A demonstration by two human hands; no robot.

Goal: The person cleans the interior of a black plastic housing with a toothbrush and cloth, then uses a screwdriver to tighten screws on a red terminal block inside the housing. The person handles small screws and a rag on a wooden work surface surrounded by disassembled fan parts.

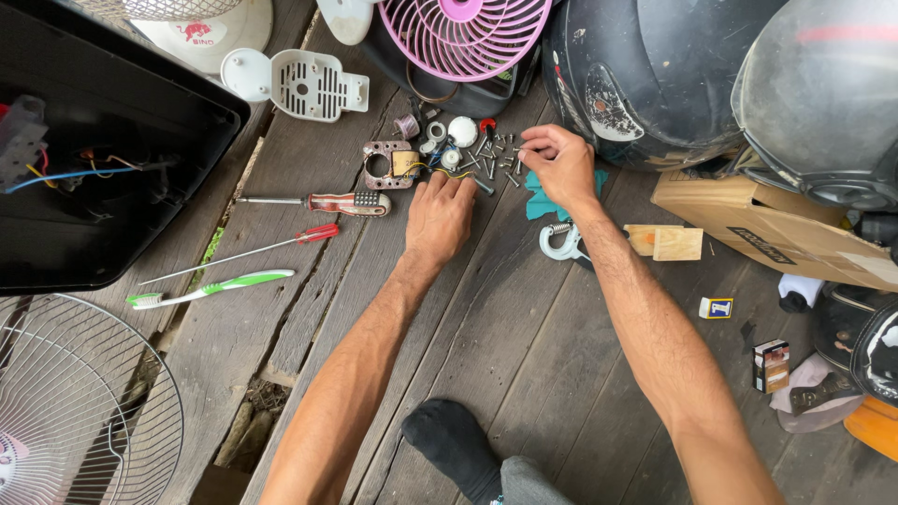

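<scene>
My left hand (440, 213) rests palm down on the wooden plank floor (524, 337), its fingertips touching a pile of several small screws and parts (486, 157). My right hand (559, 164) has its fingers pinched at the right edge of the same pile, seemingly on a screw, and it hovers over a teal cloth (541, 201). A small brown motor plate with yellow wires (391, 165) lies just left of my left hand's fingertips.
Two red-handled screwdrivers (351, 203) (281, 243) and a green-white toothbrush (210, 289) lie at the left. A black housing (103, 159), wire fan guard (75, 402), pink fan (463, 33), white plastic part (304, 84), two helmets (645, 75), cardboard box (767, 224), wood block (666, 241).
</scene>
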